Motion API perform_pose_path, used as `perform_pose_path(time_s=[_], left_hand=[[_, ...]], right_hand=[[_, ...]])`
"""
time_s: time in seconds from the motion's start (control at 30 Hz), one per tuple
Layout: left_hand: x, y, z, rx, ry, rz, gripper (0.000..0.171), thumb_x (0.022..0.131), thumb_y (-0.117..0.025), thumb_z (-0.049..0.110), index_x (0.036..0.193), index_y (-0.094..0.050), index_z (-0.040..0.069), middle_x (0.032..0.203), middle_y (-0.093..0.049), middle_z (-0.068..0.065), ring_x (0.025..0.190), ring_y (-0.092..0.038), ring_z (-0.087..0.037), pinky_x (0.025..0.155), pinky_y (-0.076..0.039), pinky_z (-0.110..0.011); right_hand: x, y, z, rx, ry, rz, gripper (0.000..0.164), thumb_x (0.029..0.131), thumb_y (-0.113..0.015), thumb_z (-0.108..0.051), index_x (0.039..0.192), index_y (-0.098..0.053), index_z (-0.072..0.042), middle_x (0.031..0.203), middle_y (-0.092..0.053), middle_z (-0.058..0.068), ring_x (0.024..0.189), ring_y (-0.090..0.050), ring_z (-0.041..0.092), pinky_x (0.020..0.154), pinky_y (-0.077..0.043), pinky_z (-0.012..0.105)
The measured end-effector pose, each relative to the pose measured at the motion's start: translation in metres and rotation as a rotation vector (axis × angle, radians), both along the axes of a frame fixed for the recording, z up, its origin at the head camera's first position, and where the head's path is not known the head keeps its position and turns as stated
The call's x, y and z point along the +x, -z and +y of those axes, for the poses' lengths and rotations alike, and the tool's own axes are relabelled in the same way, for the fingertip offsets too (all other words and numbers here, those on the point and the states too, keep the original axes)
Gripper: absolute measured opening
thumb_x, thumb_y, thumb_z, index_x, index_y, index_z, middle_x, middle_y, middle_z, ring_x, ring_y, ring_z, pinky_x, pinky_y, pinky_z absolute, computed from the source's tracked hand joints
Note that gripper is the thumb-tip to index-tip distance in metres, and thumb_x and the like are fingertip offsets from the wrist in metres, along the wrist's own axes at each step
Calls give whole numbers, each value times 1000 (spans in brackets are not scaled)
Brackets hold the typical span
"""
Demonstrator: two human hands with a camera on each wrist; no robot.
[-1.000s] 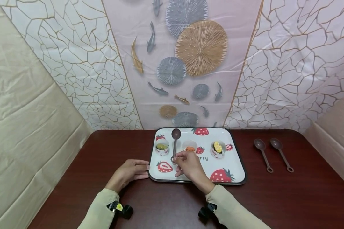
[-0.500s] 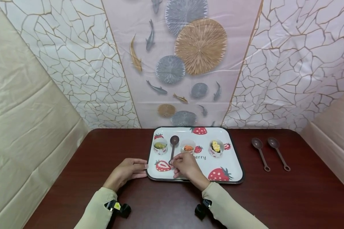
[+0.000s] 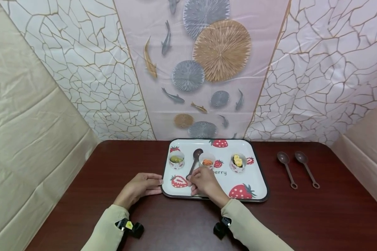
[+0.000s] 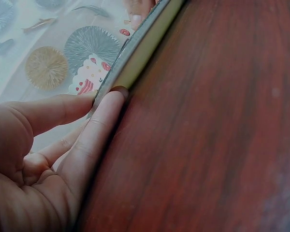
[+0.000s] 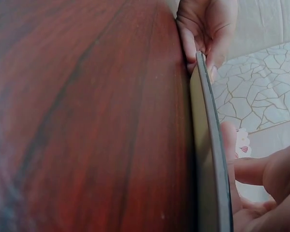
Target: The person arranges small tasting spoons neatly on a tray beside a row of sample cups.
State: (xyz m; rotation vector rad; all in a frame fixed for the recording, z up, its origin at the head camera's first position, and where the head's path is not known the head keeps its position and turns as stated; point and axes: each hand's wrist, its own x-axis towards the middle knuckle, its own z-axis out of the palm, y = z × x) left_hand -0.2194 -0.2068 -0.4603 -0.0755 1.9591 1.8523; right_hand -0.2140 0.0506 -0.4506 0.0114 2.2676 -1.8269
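My right hand pinches the handle end of a dark brown measuring spoon over the white strawberry-print tray. The spoon slants away to the right, its bowl just left of the middle paper cup, which holds orange pieces; I cannot tell whether the spoon touches the tray. Further left stands a cup with green contents, and to the right one with yellow contents. With thumb and fingers on either side of the rim, my left hand holds the tray's left edge, clearer in the left wrist view.
Two more brown spoons lie on the dark red wooden table right of the tray. A patterned cloth hangs behind the table's back edge, and beige cloth stands at the left.
The spoon's bowl has come down from near the tray's back, then swung right toward the middle cup. My right hand keeps its pinch on the handle; the left hand stays at the tray edge.
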Motion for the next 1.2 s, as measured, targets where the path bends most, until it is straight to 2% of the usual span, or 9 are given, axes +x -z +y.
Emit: perform_pose_path(time_s=[0.33,0.73,0.93,1.2], left_hand=[[2,0,-3,11,5,6,47,102,-68,6,140,-54,-16,105,-75,-12,88,-77,-17,85,-66,-33],[3,-1,1,1,6,4,46,102,-68,7,141,-55,-15,109,-74,-14,89,-77,-18,85,-66,-34],[0,0,3,-7,-6,7,47,102,-69,7,141,-55,-15,111,-72,-15,87,-77,-16,84,-66,-33],[1,0,1,-14,-22,4,47,102,-69,6,141,-56,-15,111,-73,-16,87,-77,-16,85,-66,-33]], right_hand=[[-1,0,-2,41,-16,18,15,103,-57,2,100,-70,11,76,-69,15,49,-59,11,47,-61,29],[-2,-1,3,89,-19,-49,22,107,-62,-8,92,-70,6,65,-66,9,46,-57,10,45,-59,28],[-5,0,5,94,-18,-50,25,107,-62,-11,90,-70,5,62,-64,7,46,-56,10,44,-57,27],[-4,0,6,133,-36,-31,27,107,-63,-12,87,-70,5,60,-64,6,45,-56,10,43,-58,28]])
